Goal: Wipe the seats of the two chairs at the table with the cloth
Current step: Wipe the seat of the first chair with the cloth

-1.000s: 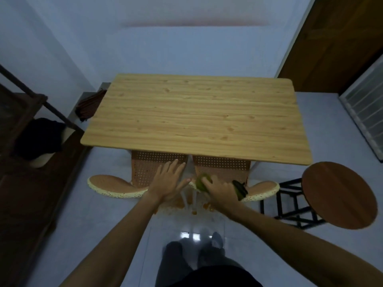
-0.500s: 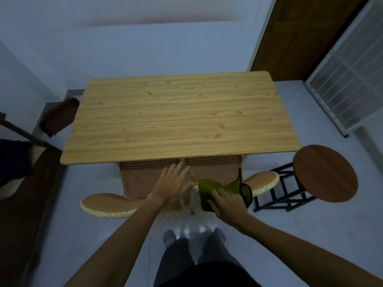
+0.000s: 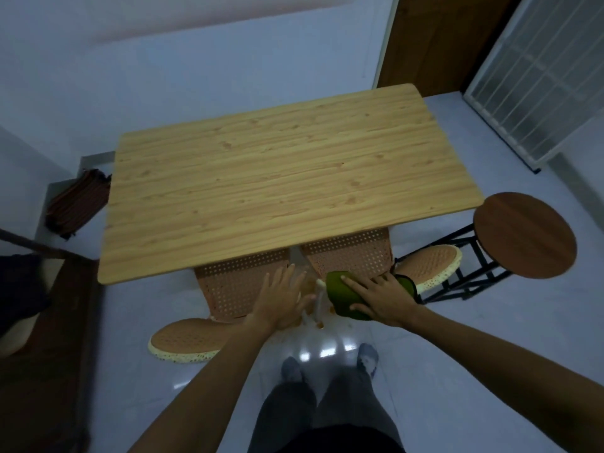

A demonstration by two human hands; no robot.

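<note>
Two orange perforated chairs are tucked under the near edge of the wooden table (image 3: 277, 178). The left chair seat (image 3: 228, 286) has my left hand (image 3: 281, 302) lying flat on its right side, fingers spread. On the near edge of the right chair seat (image 3: 353, 256) my right hand (image 3: 379, 297) presses a green cloth (image 3: 340, 291) with its fingers spread over it. Most of both seats is hidden under the tabletop. The curved chair backs (image 3: 186, 341) (image 3: 428, 264) stick out to the left and right.
A round dark wooden stool (image 3: 523, 235) on a black frame stands at the right, close to the right chair. A dark wooden shelf (image 3: 42, 322) runs along the left. A folded brown cloth (image 3: 78, 201) lies on a ledge behind the table. My legs (image 3: 320, 400) stand on shiny floor.
My right hand has spread out flat over the green cloth and slid it across the right chair seat. The view has swung to the left. My left hand stays on the left chair.
</note>
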